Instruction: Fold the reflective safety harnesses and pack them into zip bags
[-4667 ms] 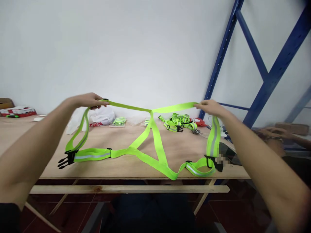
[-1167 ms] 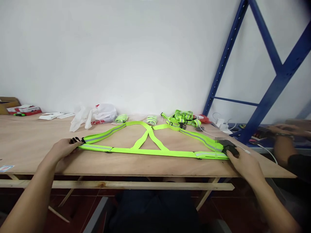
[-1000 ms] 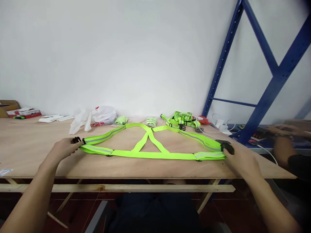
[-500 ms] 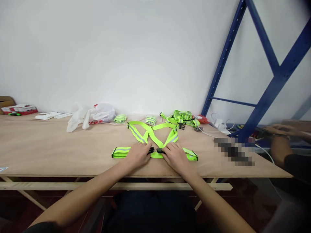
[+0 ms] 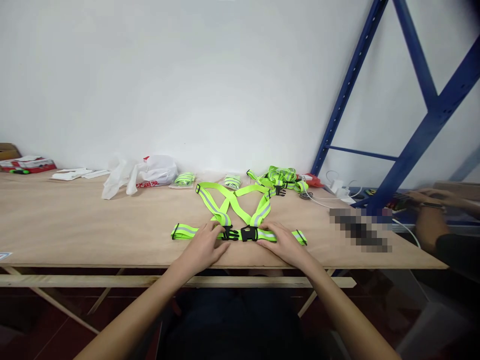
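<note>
A fluorescent yellow-green reflective harness (image 5: 233, 201) lies spread on the table, its straps crossing in the middle. The two halves of a black side-release buckle lie apart at its front: the pronged half (image 5: 230, 233) on the left and the socket half (image 5: 249, 233) on the right. My left hand (image 5: 205, 246) rests over the left waist strap, thumb and fingers apart beside the pronged half. Lying over the right waist strap, my right hand (image 5: 284, 244) has its thumb below the strap and fingers above it, close to the socket half.
Behind the harness lie two bagged reflective bundles (image 5: 184, 180) and a heap of reflective straps (image 5: 280, 177). White plastic bags (image 5: 159, 171) are further left. A blue metal frame (image 5: 397, 170) and white cables (image 5: 326, 202) stand right, near another person's arm (image 5: 431, 227).
My fingers have come off the buckle halves and spread over the waist straps beside them. Both halves now show fully, lying flatter. The view has shifted slightly.
</note>
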Available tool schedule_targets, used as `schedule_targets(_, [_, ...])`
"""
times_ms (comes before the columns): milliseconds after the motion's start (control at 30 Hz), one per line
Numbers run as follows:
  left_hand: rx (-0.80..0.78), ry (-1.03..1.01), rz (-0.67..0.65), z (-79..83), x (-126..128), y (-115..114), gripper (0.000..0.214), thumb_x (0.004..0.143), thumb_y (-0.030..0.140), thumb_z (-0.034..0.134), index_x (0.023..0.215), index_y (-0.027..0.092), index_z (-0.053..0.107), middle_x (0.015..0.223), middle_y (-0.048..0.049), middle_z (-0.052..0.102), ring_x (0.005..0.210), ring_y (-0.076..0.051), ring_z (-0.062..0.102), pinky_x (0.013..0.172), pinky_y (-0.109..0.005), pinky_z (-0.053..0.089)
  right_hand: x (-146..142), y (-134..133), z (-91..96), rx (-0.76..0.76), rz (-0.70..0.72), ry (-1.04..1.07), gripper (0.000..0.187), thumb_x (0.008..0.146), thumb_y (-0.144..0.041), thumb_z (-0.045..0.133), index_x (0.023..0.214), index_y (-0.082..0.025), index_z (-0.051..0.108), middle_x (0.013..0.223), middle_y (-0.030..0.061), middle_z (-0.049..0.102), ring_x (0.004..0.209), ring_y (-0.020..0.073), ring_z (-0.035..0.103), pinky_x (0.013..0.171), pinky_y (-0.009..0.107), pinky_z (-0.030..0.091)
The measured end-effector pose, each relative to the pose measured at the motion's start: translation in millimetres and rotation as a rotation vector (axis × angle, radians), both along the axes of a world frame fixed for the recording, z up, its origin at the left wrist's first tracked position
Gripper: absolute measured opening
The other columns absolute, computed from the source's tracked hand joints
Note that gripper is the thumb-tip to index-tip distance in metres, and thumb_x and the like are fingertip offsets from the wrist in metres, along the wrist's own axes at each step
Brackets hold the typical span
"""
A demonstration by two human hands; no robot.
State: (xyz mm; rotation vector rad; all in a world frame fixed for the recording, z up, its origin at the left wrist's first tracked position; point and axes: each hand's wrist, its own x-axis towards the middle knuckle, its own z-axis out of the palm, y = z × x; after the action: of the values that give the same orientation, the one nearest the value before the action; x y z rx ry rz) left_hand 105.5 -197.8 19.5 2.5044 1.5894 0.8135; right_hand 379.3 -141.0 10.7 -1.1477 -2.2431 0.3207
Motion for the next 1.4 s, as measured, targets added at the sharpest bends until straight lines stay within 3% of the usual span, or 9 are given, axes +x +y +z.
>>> schedule_targets(167, [-0.040, 0.039, 0.012, 1.3, 1.5, -2.1, 0.014, 0.095, 0.033, 0.055, 0.090, 0.019, 0.054, 0.097, -0.0094, 0.065, 0.097, -0.030, 0.059, 0.082, -0.040, 0.045, 2.1, -5.3, -0.8, -0.046, -0.007, 0.015, 0.038, 0.085, -0.037, 0.068, 0.120, -0.023, 0.064, 0.122, 0.0090, 0.069, 0.115, 0.0294, 0.062, 0.099, 0.044, 0.047])
schedule_targets(500, [-0.081, -0.005, -0.048, 10.3, 2.2, -21.3, 0.018, 0.090, 0.035, 0.065, 0.101, 0.022, 0.058, 0.104, -0.0062, 0.066, 0.103, -0.028, 0.059, 0.085, -0.038, 0.044, 13.6, -28.7, 1.9, -0.054, 0.047, 0.055, 0.034, 0.085, -0.038, 0.069, 0.116, -0.025, 0.065, 0.120, 0.0075, 0.069, 0.114, 0.0286, 0.062, 0.098, 0.043, 0.048])
schedule_targets(833, [-0.124, -0.135, -0.116, 10.3, -2.6, -15.8, 0.021, 0.088, 0.039, 0.069, 0.097, 0.021, 0.061, 0.102, -0.0056, 0.066, 0.100, -0.026, 0.060, 0.087, -0.036, 0.045, 11.3, -35.6, 12.7, -0.113, 0.190, 0.024, 0.033, 0.088, -0.035, 0.067, 0.119, -0.026, 0.063, 0.119, 0.0070, 0.064, 0.114, 0.0252, 0.060, 0.098, 0.037, 0.047])
schedule_targets(1400, [-0.137, -0.232, -0.130, 8.6, -4.2, -16.5, 0.021, 0.082, 0.036, 0.073, 0.093, 0.022, 0.063, 0.101, -0.0041, 0.067, 0.099, -0.024, 0.062, 0.087, -0.034, 0.046, 8.9, -34.9, 17.6, -0.130, 0.196, -0.079, 0.037, 0.085, -0.034, 0.069, 0.120, -0.025, 0.063, 0.122, 0.0094, 0.059, 0.118, 0.0271, 0.058, 0.101, 0.039, 0.046])
